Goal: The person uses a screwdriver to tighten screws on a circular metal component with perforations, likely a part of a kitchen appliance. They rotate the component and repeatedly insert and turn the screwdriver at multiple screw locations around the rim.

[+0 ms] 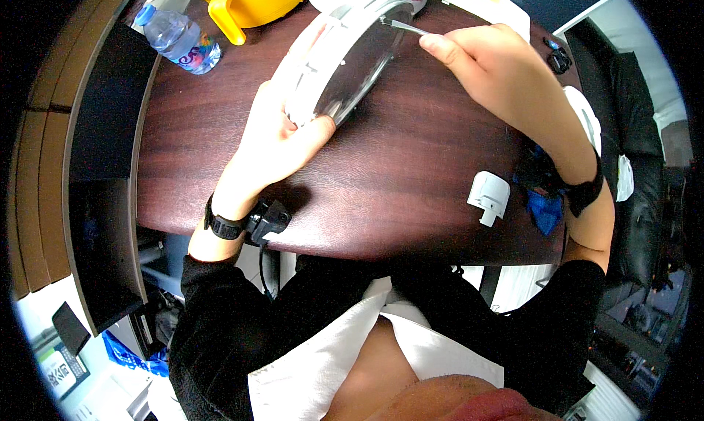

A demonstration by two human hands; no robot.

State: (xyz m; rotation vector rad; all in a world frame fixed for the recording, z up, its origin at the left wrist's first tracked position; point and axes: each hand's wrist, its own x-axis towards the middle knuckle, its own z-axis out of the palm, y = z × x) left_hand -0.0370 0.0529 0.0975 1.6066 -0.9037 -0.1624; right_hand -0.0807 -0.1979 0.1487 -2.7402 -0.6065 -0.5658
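Head view: clear round cover [350, 70] tilts, near edge between left fingers [317, 130].

"How's the light?"
"Bright, with glare whitening the clear round lid [348, 72] above the desk [381, 193]."
"And the edges?"
"The cabinet [103, 149] left of the desk curves; corners go black."
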